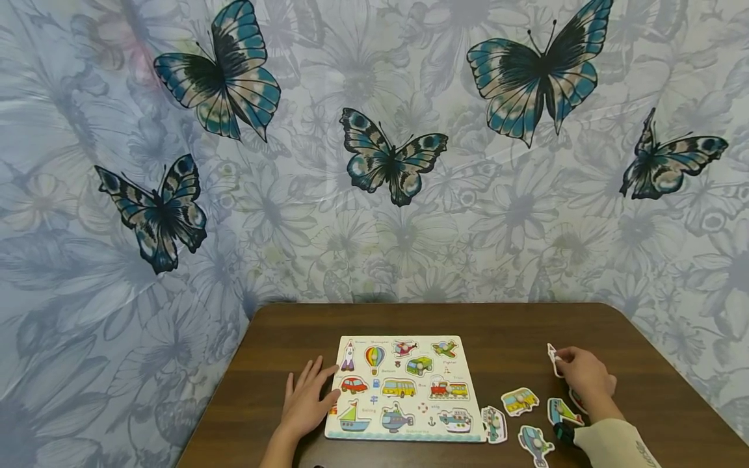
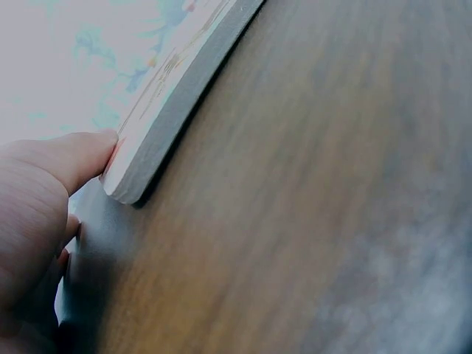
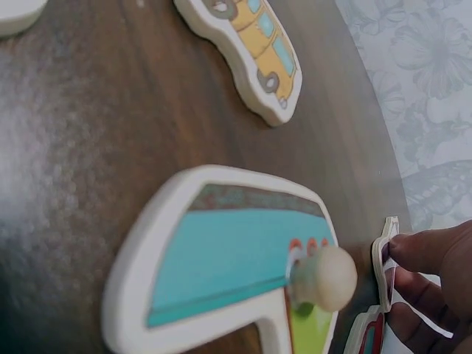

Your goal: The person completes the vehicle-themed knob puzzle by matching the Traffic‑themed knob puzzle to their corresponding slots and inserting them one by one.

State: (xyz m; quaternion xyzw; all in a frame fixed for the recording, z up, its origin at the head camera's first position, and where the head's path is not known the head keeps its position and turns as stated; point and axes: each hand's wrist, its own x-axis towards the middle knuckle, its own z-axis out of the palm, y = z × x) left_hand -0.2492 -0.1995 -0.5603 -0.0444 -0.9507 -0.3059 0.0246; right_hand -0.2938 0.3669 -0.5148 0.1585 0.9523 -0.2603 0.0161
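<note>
My right hand (image 1: 587, 378) pinches a thin, white-edged wooden puzzle piece (image 3: 384, 262) between thumb and fingers. Its picture is turned away from view. Close below that hand, another piece (image 3: 366, 333) with some red on it shows partly. A sailboat piece (image 1: 564, 412) with a round knob (image 3: 333, 278) lies nearer my wrist. On the left, my left hand (image 1: 308, 402) is spread with fairly straight fingers at the puzzle board (image 1: 409, 433). In the left wrist view, the thumb (image 2: 85, 155) touches the board's edge near a corner.
A yellow bus piece (image 1: 519, 402) and a submarine piece (image 1: 535, 446) lie between board and right hand. Another piece (image 1: 495, 425) sits against the board's lower right edge. The brown table (image 1: 281, 325) reaches back to a butterfly-patterned cloth (image 1: 328, 260).
</note>
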